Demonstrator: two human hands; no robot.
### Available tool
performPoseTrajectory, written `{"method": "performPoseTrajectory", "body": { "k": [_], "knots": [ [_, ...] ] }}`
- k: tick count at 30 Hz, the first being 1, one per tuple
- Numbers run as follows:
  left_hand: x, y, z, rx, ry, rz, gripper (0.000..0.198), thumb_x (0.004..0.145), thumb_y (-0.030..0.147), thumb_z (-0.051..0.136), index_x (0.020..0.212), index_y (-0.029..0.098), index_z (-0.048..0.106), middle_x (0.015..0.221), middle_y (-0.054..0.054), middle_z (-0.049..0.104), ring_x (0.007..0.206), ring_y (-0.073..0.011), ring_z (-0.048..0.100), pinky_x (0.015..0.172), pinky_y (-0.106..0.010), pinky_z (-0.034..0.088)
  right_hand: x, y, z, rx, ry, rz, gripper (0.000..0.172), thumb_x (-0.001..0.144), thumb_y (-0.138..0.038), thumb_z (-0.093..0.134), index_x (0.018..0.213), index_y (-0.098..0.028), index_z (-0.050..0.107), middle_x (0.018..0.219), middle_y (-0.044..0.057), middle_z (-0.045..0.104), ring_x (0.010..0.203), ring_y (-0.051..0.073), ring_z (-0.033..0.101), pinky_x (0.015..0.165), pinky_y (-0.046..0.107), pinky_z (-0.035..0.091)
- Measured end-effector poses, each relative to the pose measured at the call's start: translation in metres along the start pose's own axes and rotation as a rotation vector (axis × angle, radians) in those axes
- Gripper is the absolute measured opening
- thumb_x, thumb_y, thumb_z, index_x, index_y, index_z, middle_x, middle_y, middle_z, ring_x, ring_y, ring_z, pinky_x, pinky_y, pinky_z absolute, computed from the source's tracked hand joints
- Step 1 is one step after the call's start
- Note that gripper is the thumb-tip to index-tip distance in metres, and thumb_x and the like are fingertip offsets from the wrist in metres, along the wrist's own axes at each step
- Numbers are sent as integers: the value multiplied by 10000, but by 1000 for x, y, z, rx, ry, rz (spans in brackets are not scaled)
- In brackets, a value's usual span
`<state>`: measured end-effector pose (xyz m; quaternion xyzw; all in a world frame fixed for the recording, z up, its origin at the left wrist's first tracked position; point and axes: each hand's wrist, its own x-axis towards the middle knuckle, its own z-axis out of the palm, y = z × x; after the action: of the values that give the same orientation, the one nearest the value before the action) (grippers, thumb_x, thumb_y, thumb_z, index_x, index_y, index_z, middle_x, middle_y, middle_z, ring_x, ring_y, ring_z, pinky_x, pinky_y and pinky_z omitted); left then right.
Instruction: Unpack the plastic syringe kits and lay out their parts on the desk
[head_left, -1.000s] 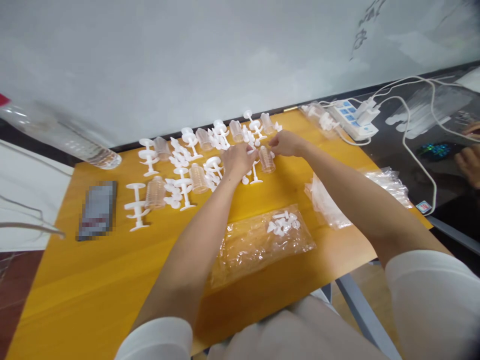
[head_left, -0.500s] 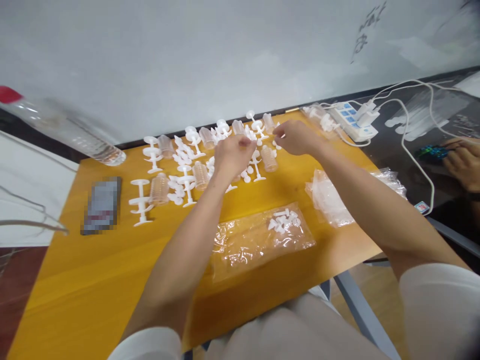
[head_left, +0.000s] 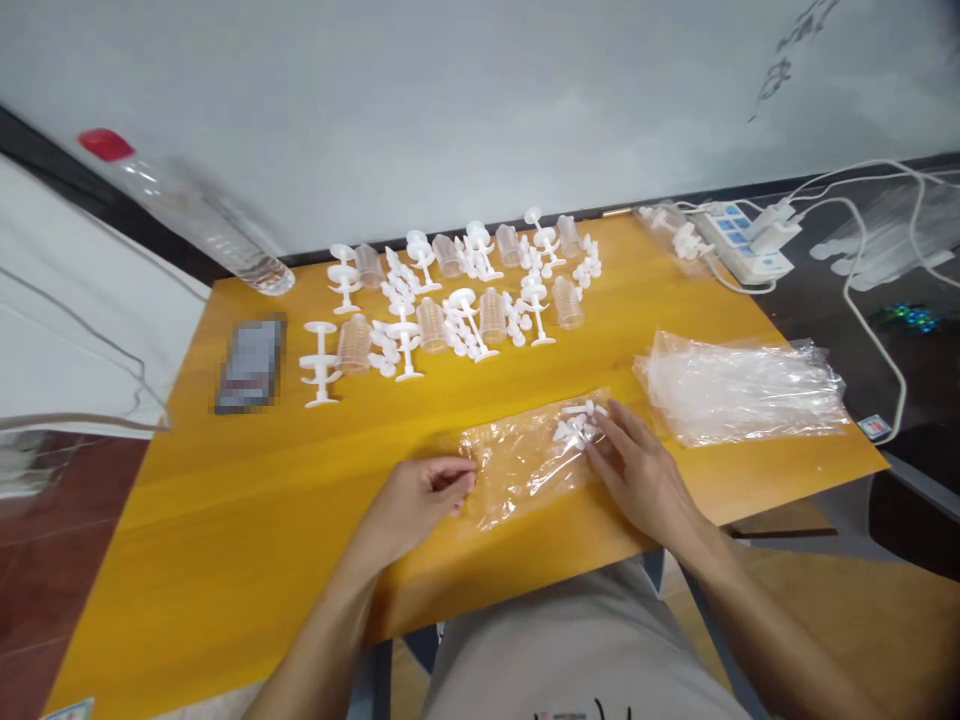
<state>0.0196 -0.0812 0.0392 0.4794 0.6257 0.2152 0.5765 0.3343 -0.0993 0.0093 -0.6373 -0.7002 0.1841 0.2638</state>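
Observation:
A clear plastic bag lies flat before me, with small white plastic pieces inside its right end. My left hand pinches the bag's left edge between thumb and fingers. Over the right end rests my right hand, fingers stretched out and touching the bag beside the white pieces. Farther back, two rows hold white plunger-like parts with round discs, clear ribbed plastic cylinders and little heaps of small white parts.
Flat clear bags are stacked on the right of the yellow table. A phone-like blurred object and a red-capped bottle are at left. A power strip with white cables sits at back right, near a whiteboard.
Both hands have come back from the far rows to the bag, the left to its left edge, the right to its right end. Another person's hand at the right has left the view.

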Motion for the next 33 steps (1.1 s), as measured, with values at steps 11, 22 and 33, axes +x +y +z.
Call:
{"method": "performPoseTrajectory", "body": {
  "k": [11, 22, 33],
  "knots": [
    [-6, -6, 9, -107, 258, 3, 513, 637, 497, 910, 1083, 271, 794, 923, -37, 783, 774, -206, 727, 673, -314, 586, 5, 1, 13, 401, 151, 108, 364, 1002, -462, 562, 1316, -351, 709, 1431, 92, 658, 1366, 289, 620, 1176, 515, 520],
    [-11, -17, -17, -449, 48, 91, 339, 675, 502, 927, 859, 230, 844, 1143, -111, 818, 1171, -338, 739, 1025, -464, 596, 17, -5, 21, 854, 238, 358, 503, 808, -532, 826, 1155, -187, 708, 1139, 130, 778, 989, 245, 778, 955, 437, 642],
    [23, -45, -18, 7, 71, 370, 428, 821, 533, 824, 1112, 219, 837, 1257, -99, 787, 1218, -310, 732, 1129, -499, 548, 46, -45, -37, 505, 296, 20, 230, 895, -289, 749, 1112, -219, 772, 997, 48, 769, 816, 145, 734, 827, 325, 652]
  ]
}}
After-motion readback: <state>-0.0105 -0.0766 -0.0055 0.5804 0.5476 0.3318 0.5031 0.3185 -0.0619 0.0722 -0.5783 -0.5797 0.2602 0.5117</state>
